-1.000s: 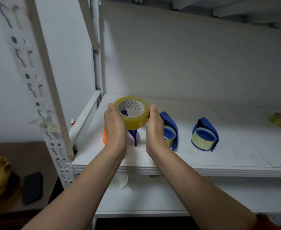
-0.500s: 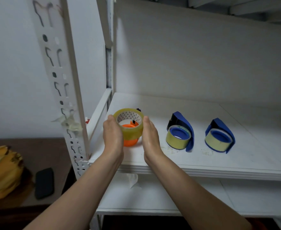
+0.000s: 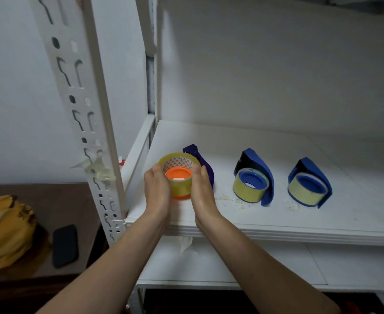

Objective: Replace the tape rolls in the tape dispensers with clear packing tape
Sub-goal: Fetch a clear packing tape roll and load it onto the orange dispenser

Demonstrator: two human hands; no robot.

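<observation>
I hold a roll of clear packing tape (image 3: 179,184) between both hands over the orange hub (image 3: 178,176) of a dark blue tape dispenser (image 3: 203,165) at the left of the white shelf (image 3: 277,230). The roll sits partway down around the hub, tilted. My left hand (image 3: 157,191) grips its left side and my right hand (image 3: 202,191) grips its right side. Two more blue dispensers stand to the right, the middle one (image 3: 253,177) and the right one (image 3: 310,183), each loaded with a yellowish tape roll.
A white slotted upright (image 3: 89,114) with stuck tape scraps stands just left of my hands. Bananas (image 3: 5,227) and a black phone (image 3: 64,245) lie on a brown table at lower left. A lower shelf (image 3: 254,264) runs below. Paper crumbs dot the shelf.
Both hands have lowered the tape roll from above the shelf down onto the orange hub of the left dispenser. The camera has moved closer and left.
</observation>
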